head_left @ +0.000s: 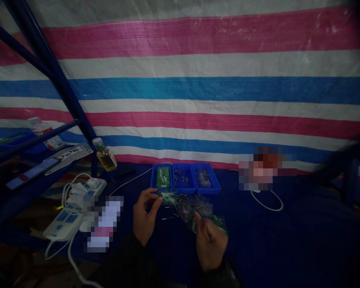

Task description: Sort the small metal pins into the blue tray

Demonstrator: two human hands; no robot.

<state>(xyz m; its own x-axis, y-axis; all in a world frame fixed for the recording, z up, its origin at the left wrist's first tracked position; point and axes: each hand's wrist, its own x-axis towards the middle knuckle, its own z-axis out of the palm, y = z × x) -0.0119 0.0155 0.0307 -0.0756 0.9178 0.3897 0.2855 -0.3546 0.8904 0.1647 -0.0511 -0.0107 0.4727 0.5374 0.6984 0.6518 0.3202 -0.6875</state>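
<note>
My left hand (145, 216) pinches a small green circuit board (167, 197) just in front of the blue trays. My right hand (210, 240) is closed over clear plastic bags (192, 208) and a green board part (219, 222) lying on the dark blue table; what its fingers grip is too small to name. Small metal pins (168, 208) lie scattered between the hands. Three joined blue trays (185, 179) sit behind: the left one has green boards, the middle one pins, the right one small parts.
A white power strip (75, 208) with cables lies at the left. A small yellow-liquid bottle (106, 156) stands by a blue metal frame (63, 88). A white cable (267, 202) loops at the right. A striped tarp (198, 80) hangs behind.
</note>
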